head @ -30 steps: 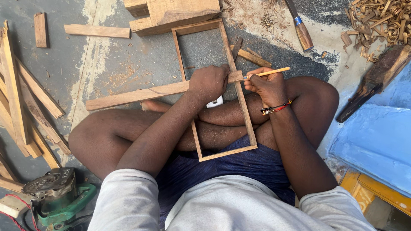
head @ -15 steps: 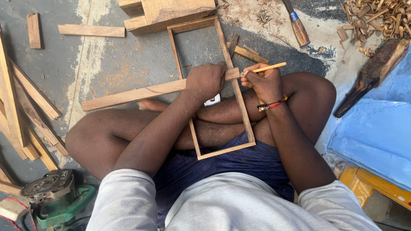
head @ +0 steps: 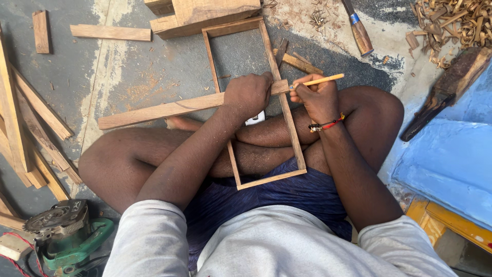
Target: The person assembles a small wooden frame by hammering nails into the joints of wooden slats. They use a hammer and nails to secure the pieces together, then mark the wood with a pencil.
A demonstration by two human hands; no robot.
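Observation:
I sit cross-legged on a concrete floor with a rectangular wooden frame (head: 292, 134) lying over my legs. A long wooden strip (head: 159, 110) lies crosswise on the frame. My left hand (head: 248, 95) presses the strip down where it crosses the frame. My right hand (head: 318, 97), with a red and black wrist band, grips an orange pencil (head: 322, 80) whose tip touches the strip's right end by the frame's right rail.
A green circular saw (head: 64, 231) sits at lower left. Loose wooden strips (head: 31, 128) lie along the left. Wood blocks (head: 205, 13) sit beyond the frame, a wooden-handled chisel (head: 359, 31) and wood shavings (head: 451, 20) at upper right, a blue surface (head: 451, 159) on the right.
The view has shifted slightly. Both hands stay on the strip and the pencil, in nearly the same place.

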